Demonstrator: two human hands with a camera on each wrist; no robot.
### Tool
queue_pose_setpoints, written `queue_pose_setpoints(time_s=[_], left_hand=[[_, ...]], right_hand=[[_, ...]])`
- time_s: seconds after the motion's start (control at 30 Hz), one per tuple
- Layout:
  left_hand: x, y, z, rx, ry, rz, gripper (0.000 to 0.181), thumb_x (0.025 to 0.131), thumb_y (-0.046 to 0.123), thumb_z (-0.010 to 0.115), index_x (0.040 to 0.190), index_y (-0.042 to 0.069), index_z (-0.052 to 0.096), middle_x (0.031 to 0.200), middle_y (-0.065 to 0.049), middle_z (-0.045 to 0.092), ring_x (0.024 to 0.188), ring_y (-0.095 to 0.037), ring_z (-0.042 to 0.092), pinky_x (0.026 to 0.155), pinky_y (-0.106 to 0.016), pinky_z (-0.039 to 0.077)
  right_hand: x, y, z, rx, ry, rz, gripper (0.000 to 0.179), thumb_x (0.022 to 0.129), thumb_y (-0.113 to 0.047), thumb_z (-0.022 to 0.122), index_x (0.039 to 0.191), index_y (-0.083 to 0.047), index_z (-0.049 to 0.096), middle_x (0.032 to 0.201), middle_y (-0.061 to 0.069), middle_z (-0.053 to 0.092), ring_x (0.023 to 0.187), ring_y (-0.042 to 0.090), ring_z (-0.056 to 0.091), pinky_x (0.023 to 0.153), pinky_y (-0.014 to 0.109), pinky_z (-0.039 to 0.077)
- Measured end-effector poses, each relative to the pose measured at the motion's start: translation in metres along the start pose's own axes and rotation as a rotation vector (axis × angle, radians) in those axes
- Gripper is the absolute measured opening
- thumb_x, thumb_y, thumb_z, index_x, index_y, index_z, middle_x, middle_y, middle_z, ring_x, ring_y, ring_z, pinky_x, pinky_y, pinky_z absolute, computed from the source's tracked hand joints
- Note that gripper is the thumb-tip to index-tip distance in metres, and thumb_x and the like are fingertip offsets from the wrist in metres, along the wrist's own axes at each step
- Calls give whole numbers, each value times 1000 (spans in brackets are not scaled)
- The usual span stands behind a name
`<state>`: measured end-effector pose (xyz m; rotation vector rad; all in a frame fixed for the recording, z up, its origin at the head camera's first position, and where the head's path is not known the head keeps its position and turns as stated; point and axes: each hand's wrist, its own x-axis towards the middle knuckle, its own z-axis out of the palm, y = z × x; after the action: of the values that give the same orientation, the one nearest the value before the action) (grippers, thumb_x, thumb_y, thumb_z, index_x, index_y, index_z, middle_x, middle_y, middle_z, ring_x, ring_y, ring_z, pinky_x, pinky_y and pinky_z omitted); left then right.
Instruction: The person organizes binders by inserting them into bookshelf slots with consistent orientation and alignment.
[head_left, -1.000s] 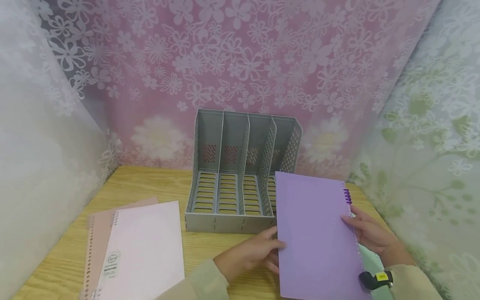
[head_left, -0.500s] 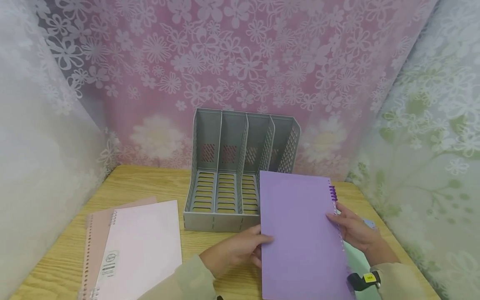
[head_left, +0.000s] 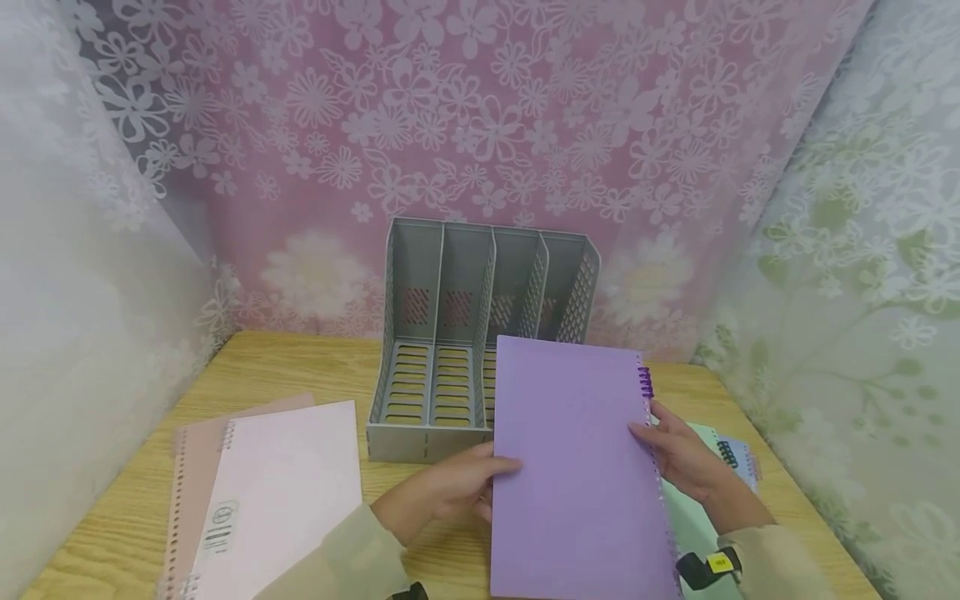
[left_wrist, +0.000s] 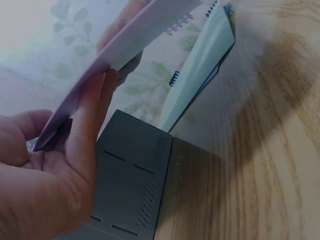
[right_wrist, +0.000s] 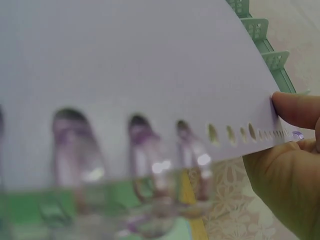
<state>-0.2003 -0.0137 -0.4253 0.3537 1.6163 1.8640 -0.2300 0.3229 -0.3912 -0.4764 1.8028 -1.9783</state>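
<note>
A purple ring-bound notebook (head_left: 573, 475) is held up in front of the organizer, its rings along the right edge. My left hand (head_left: 450, 490) grips its left edge, thumb on the front cover and fingers behind. On the ringed edge, my right hand (head_left: 686, 457) pinches the notebook below the upper rings. In the left wrist view the notebook (left_wrist: 107, 57) shows edge-on between thumb and fingers of the left hand (left_wrist: 55, 185). Close up in the right wrist view are the punched holes and clear purple rings (right_wrist: 150, 170), with the right hand (right_wrist: 290, 175) at the far end.
A grey organizer (head_left: 431, 446) with several upright compartments stands at the back; the notebook hides its right part. To the left lie a pink notebook (head_left: 285, 492) and a brownish-pink one (head_left: 197, 467). Beneath the right arm are a green notebook (head_left: 686, 517) and a blue one (head_left: 738, 458).
Both hands have moved left with the purple notebook, which now covers more of the organizer's right compartments. More of the green and blue notebooks shows at the right.
</note>
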Motion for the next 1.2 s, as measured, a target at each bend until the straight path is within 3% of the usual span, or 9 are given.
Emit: queue_pose_setpoints(time_s=[0.2,0.43,0.7,1.2], left_hand=[[-6,0,-11,6,-38,7,43,101,26,49,140,7,44,110,-18,69,89,-29,70,72,-45,59],[-24,3,-28,19,-68,20,45,104,24,46,145,8,38,112,-21,67,92,-32,70,74,-46,59],[-38,4,-39,32,-59,19,40,104,24,45,139,5,43,110,-20,68,92,-30,70,75,-45,59],[-55,1,-61,-19,-74,51,46,104,27,45,142,2,38,115,-20,67,97,-29,69,80,-46,57]], right_hand=[[4,-2,13,-26,42,40,67,106,-9,40,155,-10,-6,129,-10,61,116,12,60,94,31,51],[17,-3,29,-63,49,47,69,105,-11,42,156,-10,-5,127,-10,61,114,13,62,93,32,52],[23,3,34,-83,-12,45,69,105,-9,40,155,-13,-7,132,-7,58,118,15,59,95,34,51],[34,7,52,15,-120,79,64,104,-4,38,154,-10,-1,128,0,62,114,20,62,93,38,53]])
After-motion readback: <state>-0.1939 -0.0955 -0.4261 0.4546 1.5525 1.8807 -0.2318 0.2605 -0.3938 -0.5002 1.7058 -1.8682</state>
